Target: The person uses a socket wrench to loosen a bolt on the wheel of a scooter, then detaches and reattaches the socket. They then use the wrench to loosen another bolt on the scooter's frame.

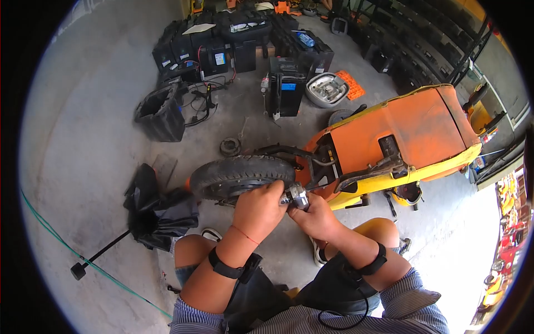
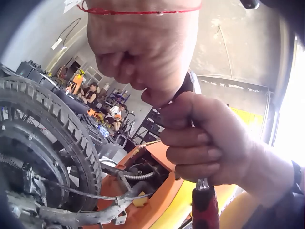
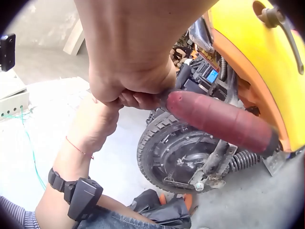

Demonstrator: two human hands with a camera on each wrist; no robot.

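Note:
Both hands meet above the wheel's near edge. My right hand (image 1: pixel 318 218) curls round a tool whose red handle (image 3: pixel 219 119) sticks out below the fist; in the left wrist view the same red handle (image 2: pixel 205 207) hangs under the fingers. A shiny metal part (image 1: pixel 296 196) shows between the two hands. My left hand (image 1: pixel 260 207), fingers curled, grips at the metal part's other side; what lies inside that fist is hidden. Just beyond the hands is the black tyre (image 1: pixel 239 170) of the orange and yellow vehicle (image 1: pixel 406 131), which lies on its side.
Black battery boxes (image 1: pixel 288 92) stand beyond the wheel, beside a grey metal housing (image 1: pixel 327 90). A black bin (image 1: pixel 161 114) and crumpled black material (image 1: pixel 158 209) are on the left. A green cord (image 1: pixel 55 235) crosses the floor. People sit in the background of the left wrist view.

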